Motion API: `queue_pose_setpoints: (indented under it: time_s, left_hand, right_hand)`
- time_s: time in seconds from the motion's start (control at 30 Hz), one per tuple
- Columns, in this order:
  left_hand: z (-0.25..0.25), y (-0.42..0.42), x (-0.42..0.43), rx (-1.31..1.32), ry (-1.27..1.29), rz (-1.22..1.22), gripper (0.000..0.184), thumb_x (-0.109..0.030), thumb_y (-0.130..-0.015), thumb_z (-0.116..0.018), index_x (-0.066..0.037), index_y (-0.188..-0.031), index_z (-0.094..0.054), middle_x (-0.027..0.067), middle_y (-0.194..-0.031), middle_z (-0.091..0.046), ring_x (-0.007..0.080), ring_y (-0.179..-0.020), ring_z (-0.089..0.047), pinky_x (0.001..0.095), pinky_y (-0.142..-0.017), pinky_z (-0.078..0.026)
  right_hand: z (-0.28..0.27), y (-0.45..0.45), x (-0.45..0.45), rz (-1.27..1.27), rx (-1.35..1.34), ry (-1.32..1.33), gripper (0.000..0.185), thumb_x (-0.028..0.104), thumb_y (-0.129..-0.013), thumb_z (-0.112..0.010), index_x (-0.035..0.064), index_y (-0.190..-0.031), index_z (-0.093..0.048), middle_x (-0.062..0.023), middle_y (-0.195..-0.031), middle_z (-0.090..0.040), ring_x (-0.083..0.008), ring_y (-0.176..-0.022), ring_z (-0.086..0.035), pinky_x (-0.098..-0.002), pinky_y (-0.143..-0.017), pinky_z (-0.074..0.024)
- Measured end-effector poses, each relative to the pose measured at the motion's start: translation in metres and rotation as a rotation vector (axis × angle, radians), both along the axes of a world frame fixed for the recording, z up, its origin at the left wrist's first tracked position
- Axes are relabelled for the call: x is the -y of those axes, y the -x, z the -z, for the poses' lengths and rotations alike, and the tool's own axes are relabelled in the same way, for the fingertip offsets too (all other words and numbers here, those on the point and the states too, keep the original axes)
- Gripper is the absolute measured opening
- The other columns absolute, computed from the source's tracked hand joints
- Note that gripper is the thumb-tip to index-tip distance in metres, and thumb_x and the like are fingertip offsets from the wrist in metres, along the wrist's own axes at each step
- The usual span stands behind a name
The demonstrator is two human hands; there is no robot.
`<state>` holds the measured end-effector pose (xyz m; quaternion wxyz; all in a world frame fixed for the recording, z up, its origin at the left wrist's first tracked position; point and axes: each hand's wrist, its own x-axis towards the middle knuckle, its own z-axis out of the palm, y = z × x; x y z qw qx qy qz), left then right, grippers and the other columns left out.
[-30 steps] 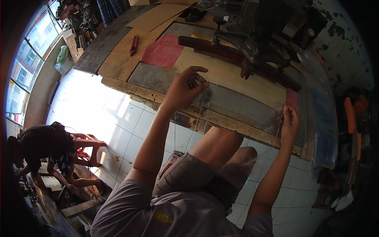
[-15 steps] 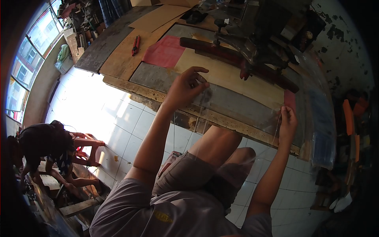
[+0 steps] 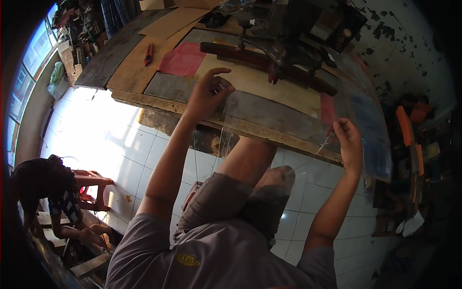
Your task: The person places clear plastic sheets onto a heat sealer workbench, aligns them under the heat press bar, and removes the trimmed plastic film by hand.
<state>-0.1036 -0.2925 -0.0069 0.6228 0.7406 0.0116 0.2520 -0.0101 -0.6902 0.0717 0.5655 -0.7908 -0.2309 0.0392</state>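
Observation:
A clear plastic sheet (image 3: 262,118) hangs between my hands over the front edge of the bench; its outline is faint. My left hand (image 3: 210,94) pinches its left side between thumb and fingers. With fingertips closed, my right hand (image 3: 347,142) grips the sheet's right side, where the film bunches into a crease. Beyond it a long pale cloth strip (image 3: 260,79) with a red left end (image 3: 180,59) and a red right end (image 3: 328,108) lies on the grey bench plate (image 3: 168,88). A dark press bar (image 3: 226,52) on a metal arm stands above the strip.
A red cutter knife (image 3: 149,54) lies on the wooden board at left. Brown cardboard (image 3: 173,21) is at the back. More clear plastic (image 3: 370,139) hangs over the bench's right end. At lower left another person (image 3: 48,192) bends near a red stool (image 3: 94,188).
The whole view has shifted, so the bench appears farther up and left. My right hand has come back toward me relative to the bench, and the plastic still hangs between both hands.

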Motion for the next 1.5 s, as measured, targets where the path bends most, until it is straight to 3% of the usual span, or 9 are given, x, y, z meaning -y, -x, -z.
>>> queue_pose_setpoints:
  time_s: [0.23, 0.47, 0.67, 0.77, 0.83, 0.93, 1.17, 1.33, 1.5]
  left_hand:
    - [-0.044, 0.037, 0.085, 0.355, -0.428, -0.535, 0.059, -0.016, -0.085, -0.08, -0.01, -0.137, -0.053, 0.0121, -0.114, -0.065, 0.0294, -0.106, -0.062, 0.0399, -0.093, -0.048]
    - [-0.041, 0.085, 0.142, 0.308, -0.146, 0.816, 0.074, -0.06, -0.099, -0.053, 0.003, -0.137, -0.056, 0.02, -0.124, -0.067, 0.035, -0.118, -0.063, 0.0444, -0.102, -0.047]
    - [-0.014, 0.083, 0.165, 0.033, 0.421, 1.204, 0.079, -0.062, -0.107, -0.02, 0.0, -0.147, -0.05, 0.017, -0.13, -0.067, 0.0291, -0.119, -0.063, 0.0404, -0.1, -0.047]
    - [0.011, 0.082, 0.186, 0.132, 0.245, 1.005, 0.055, -0.035, -0.105, -0.048, -0.004, -0.15, -0.048, 0.0149, -0.142, -0.061, 0.0242, -0.117, -0.065, 0.0376, -0.095, -0.045]
    - [0.007, 0.082, 0.182, 0.204, -0.133, 0.856, 0.069, -0.017, -0.092, -0.068, -0.01, -0.155, -0.042, 0.0127, -0.151, -0.054, 0.0218, -0.114, -0.066, 0.0359, -0.092, -0.042]
    - [0.011, 0.082, 0.196, 0.284, -0.372, 0.708, 0.073, -0.024, -0.089, -0.072, -0.002, -0.152, -0.043, 0.0188, -0.151, -0.048, 0.0296, -0.124, -0.058, 0.0431, -0.109, -0.044]
    - [0.012, 0.09, 0.218, 0.462, -0.369, 0.845, 0.135, -0.095, -0.066, -0.059, -0.007, -0.162, -0.023, 0.0282, -0.163, -0.021, 0.046, -0.148, -0.026, 0.0572, -0.116, -0.028]
    - [0.014, 0.092, 0.236, 0.543, 0.326, 0.981, 0.134, -0.077, -0.072, -0.072, -0.006, -0.164, -0.007, 0.0309, -0.167, -0.004, 0.0481, -0.154, -0.013, 0.0602, -0.12, -0.021]
    - [0.023, 0.091, 0.235, 0.594, -0.425, 0.644, 0.106, -0.03, -0.078, -0.082, -0.017, -0.164, -0.02, 0.0251, -0.168, -0.011, 0.0428, -0.153, -0.025, 0.0621, -0.119, -0.03]
  right_hand:
    - [-0.084, 0.065, 0.045, 0.207, 0.187, -0.243, 0.017, 0.021, -0.102, -0.063, 0.0055, -0.108, -0.064, -0.0005, -0.088, -0.064, -0.0087, -0.078, -0.061, -0.0237, -0.067, -0.0453]
    - [-0.123, 0.083, 0.072, 0.379, 0.217, -0.575, 0.029, 0.024, -0.103, -0.06, 0.0088, -0.128, -0.059, 0.0026, -0.102, -0.06, -0.0084, -0.089, -0.054, -0.027, -0.078, -0.0391]
    - [-0.116, 0.087, 0.072, 0.369, 0.175, -0.677, 0.034, 0.018, -0.104, -0.06, 0.0077, -0.136, -0.054, 0.0004, -0.104, -0.058, -0.0119, -0.093, -0.055, -0.0301, -0.079, -0.0401]
    - [-0.109, 0.076, 0.077, 0.248, 0.083, -0.83, 0.03, 0.014, -0.104, -0.06, 0.0071, -0.133, -0.055, -0.0016, -0.102, -0.059, -0.0135, -0.094, -0.056, -0.0318, -0.082, -0.0413]
    - [-0.11, 0.074, 0.074, 0.246, 0.04, -0.918, 0.027, 0.011, -0.104, -0.06, 0.0067, -0.13, -0.057, -0.0029, -0.102, -0.062, -0.0147, -0.094, -0.056, -0.0329, -0.085, -0.043]
    - [-0.117, 0.083, 0.062, 0.319, 0.023, -1.055, 0.018, 0.01, -0.104, -0.059, 0.0067, -0.122, -0.061, -0.005, -0.105, -0.065, -0.0163, -0.097, -0.058, -0.0351, -0.091, -0.0456]
    - [-0.112, 0.083, 0.084, 0.253, 0.139, -1.038, 0.012, 0.009, -0.104, -0.058, 0.0084, -0.115, -0.063, -0.0046, -0.105, -0.065, -0.0166, -0.099, -0.06, -0.0349, -0.095, -0.0461]
    - [-0.099, 0.082, 0.093, 0.24, 0.276, -0.999, 0.012, 0.008, -0.103, -0.06, 0.0079, -0.116, -0.06, -0.0047, -0.099, -0.062, -0.017, -0.098, -0.059, -0.0355, -0.092, -0.049]
    - [-0.097, 0.101, 0.075, 0.408, 0.354, -0.987, 0.012, 0.006, -0.104, -0.058, 0.0081, -0.116, -0.058, -0.0057, -0.1, -0.061, -0.0197, -0.1, -0.06, -0.0386, -0.091, -0.0506]
